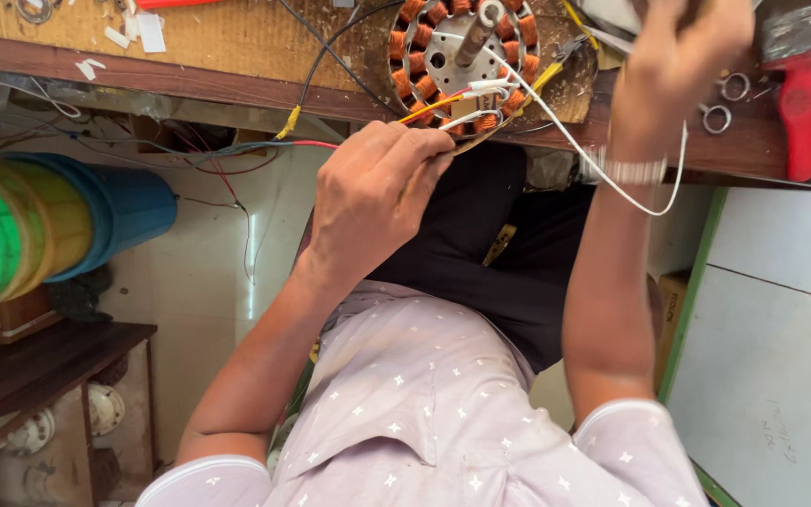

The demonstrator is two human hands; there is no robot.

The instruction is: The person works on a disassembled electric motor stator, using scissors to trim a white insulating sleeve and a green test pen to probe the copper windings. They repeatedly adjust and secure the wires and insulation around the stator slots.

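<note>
Head view, picture inverted: the tabletop (237, 56) runs across the top, its dark front edge above the person's lap. A motor stator (462, 56) with copper coils and a steel shaft sits at that edge, overhanging slightly. The left hand (373, 192), just below the edge, is closed, pinching thin leads from the stator. The right hand (678, 66) is raised over the tabletop, closed on a white wire (603, 174). A red-handled tool (800, 103) lies just beside the right hand. Stacked buckets (39, 225) stand well apart, leaving open room under the edge.

Pale lilac star-dotted short-sleeved shirt (424, 404); metal wristwatch (633, 171)
</note>
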